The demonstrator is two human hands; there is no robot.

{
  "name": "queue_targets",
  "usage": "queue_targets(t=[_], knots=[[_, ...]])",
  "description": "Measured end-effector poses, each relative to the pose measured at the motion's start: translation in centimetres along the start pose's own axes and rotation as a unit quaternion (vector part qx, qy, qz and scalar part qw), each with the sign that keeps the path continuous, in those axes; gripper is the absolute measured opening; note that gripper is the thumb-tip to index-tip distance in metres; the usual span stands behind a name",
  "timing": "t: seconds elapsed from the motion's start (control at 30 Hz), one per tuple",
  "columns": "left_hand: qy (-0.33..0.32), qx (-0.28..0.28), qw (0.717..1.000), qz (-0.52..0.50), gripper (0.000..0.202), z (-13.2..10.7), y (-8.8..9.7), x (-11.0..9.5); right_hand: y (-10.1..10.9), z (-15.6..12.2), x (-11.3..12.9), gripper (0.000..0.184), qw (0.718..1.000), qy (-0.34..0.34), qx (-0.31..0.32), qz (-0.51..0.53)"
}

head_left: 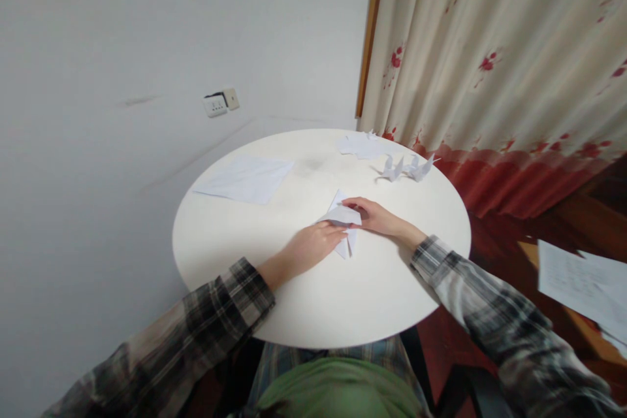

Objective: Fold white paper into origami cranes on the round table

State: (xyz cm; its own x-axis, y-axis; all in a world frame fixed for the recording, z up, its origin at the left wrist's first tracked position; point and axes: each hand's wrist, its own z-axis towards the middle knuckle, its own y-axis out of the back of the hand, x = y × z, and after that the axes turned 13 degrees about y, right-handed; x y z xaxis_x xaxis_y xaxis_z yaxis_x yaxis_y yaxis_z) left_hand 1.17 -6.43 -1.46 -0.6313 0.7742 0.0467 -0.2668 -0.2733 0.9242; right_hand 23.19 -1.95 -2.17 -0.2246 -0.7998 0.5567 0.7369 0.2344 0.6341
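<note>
A piece of white folded paper [343, 214] lies on the round white table [313, 300], with a raised flap across its middle and a split, pointed end toward me. My left hand [316, 248] comes in from the left, its fingers pressed together on the paper at the flap's lower edge. From the right, my right hand [373, 217] has its thumb and fingers curled around the flap's right end. Some of the fingertips are hidden by the flap. Beyond my right hand stand folded paper cranes [390, 170].
White paper sheets [245, 179] lie at the table's left, and more white paper [360, 145] at its far edge. A wall with a socket [214, 105] is on the left. A patterned curtain [470, 78] hangs behind. Written sheets [578, 281] lie low at the right.
</note>
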Motion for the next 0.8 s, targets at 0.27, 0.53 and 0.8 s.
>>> queue_targets(t=[0.27, 0.53, 0.8], knots=[[-0.022, -0.014, 1.0, -0.018, 0.027, -0.3, -0.4, -0.1, -0.3, 0.0, -0.4, 0.048, 1.0, -0.008, -0.005, -0.019], [-0.099, -0.015, 0.992, -0.08, 0.029, -0.3, 0.7, -0.5, -0.3, 0.1, -0.2, 0.049, 1.0, -0.012, -0.003, -0.025], [-0.14, -0.031, 0.987, -0.067, 0.031, -0.7, 0.8, -0.9, -0.2, 0.1, -0.1, 0.049, 0.999, -0.018, -0.002, -0.026]])
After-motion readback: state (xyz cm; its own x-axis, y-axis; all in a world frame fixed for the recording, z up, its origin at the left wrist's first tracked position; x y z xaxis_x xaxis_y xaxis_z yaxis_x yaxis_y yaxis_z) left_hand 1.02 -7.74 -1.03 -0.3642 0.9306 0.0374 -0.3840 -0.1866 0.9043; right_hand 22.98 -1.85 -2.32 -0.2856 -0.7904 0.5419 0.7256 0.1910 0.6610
